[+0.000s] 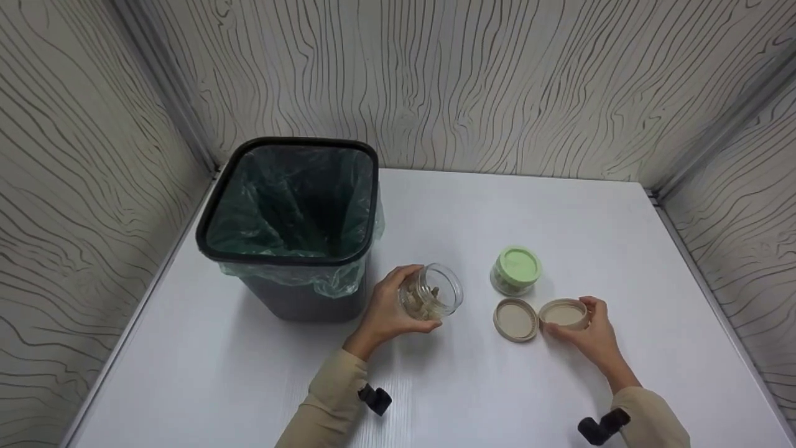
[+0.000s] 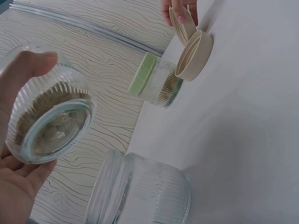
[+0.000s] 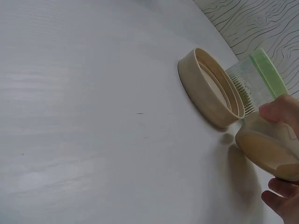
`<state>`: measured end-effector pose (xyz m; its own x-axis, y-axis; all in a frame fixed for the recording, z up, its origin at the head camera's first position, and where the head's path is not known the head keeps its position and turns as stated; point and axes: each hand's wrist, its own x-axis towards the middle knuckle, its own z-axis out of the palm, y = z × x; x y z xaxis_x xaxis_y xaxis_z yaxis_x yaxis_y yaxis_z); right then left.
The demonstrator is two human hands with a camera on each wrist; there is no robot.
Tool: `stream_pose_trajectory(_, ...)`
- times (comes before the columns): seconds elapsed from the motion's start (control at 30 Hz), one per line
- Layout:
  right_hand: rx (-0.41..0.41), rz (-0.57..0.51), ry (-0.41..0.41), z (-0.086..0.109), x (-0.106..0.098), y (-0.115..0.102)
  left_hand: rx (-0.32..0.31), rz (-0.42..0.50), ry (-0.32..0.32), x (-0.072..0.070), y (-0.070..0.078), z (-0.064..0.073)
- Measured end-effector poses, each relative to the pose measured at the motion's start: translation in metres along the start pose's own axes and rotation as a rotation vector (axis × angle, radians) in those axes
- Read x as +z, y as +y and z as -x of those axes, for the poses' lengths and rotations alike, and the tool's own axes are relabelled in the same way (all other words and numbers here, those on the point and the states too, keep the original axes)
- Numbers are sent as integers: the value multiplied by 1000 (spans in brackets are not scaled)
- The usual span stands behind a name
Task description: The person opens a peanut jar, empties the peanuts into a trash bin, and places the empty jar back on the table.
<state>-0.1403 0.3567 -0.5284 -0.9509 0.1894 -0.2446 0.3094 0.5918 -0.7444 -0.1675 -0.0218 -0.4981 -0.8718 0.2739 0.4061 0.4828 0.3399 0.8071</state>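
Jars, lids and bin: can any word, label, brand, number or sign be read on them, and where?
None can be read in any view.
No legible lettering on the held jar, green-lidded jar, beige lids or dark bin.
On the other clear jar, any faint marks are too blurred to read.

"Class of premises?"

"A small booth, walled on three visible sides around a white table. Whether it stands in a home, lab or workshop cannot be determined."

"Evidence?"

"Pale walls with wood-grain lines at back, left and right; grey metal strips along the corners; the table reaching almost to the walls."

"Other items?"

"Household ware: a green-lined bin standing on the table, and glass jars to its right."
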Motion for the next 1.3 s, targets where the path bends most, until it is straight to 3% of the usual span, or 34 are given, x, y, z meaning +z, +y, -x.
stream_pose_trajectory(0.43,5,138,-46,-5,-3,8,-2,2,-4,-1,1,0)
stream_pose_trajectory(0.7,-14,203,-17,-5,-1,10,2,0,0,-1,2,0)
stream_pose_trajectory(1.3,-17,174,17,0,4,7,-4,-9,40,-3,12,-2)
